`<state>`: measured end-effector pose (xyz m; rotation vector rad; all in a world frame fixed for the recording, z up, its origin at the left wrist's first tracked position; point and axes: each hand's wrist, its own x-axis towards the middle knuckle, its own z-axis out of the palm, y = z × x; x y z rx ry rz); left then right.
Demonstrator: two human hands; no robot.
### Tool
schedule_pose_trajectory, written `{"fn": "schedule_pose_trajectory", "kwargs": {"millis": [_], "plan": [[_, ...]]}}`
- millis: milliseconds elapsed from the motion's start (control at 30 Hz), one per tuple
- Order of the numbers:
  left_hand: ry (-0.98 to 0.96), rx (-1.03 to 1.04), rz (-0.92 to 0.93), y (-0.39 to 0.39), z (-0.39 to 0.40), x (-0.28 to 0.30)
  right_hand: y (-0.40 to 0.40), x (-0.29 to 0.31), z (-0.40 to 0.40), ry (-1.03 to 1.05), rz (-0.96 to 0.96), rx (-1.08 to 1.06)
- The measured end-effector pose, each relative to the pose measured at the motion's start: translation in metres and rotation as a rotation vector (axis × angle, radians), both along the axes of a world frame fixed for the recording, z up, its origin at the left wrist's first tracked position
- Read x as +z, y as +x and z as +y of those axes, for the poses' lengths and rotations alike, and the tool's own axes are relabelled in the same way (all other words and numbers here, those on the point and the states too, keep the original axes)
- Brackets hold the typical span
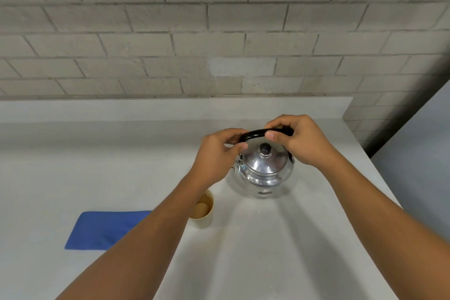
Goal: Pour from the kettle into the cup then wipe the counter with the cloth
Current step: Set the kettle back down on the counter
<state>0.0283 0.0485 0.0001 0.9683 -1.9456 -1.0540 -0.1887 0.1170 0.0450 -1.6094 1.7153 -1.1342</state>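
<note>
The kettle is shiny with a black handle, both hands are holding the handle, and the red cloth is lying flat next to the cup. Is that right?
Nearly. In the head view the cloth is blue, not red. The rest holds: the left hand and right hand grip the shiny kettle by its black handle, near the cup.

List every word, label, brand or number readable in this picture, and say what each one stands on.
No text can be read anywhere.
Kettle: a small pale mark low on its front side, too blurred to read.
Cup: no print shows.
Blue cloth: plain, no label shows.
Counter and brick wall: no signs or writing.
</note>
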Motion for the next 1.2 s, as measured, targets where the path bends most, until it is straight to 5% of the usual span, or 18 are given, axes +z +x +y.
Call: {"fn": "schedule_pose_trajectory", "kwargs": {"millis": [967, 1200], "plan": [[-0.018, -0.013, -0.205, -0.016, -0.040, -0.027, -0.014, -0.032, -0.043, 0.150, 0.159, -0.058], [0.026, -0.048, -0.145, 0.027, -0.037, -0.011, 0.016, -0.008, -0.032, -0.063, 0.367, -0.070]]}}
